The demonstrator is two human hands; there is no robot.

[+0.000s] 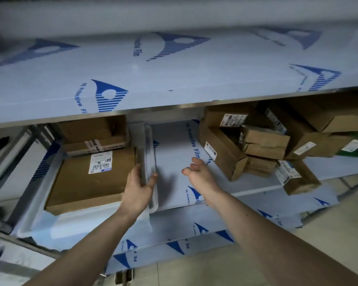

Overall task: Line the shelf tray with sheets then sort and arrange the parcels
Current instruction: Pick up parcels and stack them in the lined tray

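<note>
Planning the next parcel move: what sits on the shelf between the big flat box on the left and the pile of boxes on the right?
Head view: a white tray edge gripped by the left hand, then bare protective-film sheet under the right hand. No parcels.

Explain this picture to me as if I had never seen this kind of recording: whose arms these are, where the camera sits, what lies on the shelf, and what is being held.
There is no machine: a person's two bare arms reach in, filmed by a camera worn on the head, looking forward and down. The metal shelf is covered with white sheets printed in blue. A large flat brown cardboard parcel lies at the left, and a pile of smaller brown cardboard parcels lies at the right. The left hand grips the raised white tray edge beside the large parcel. The right hand hovers open over the bare sheet, holding nothing.
</note>
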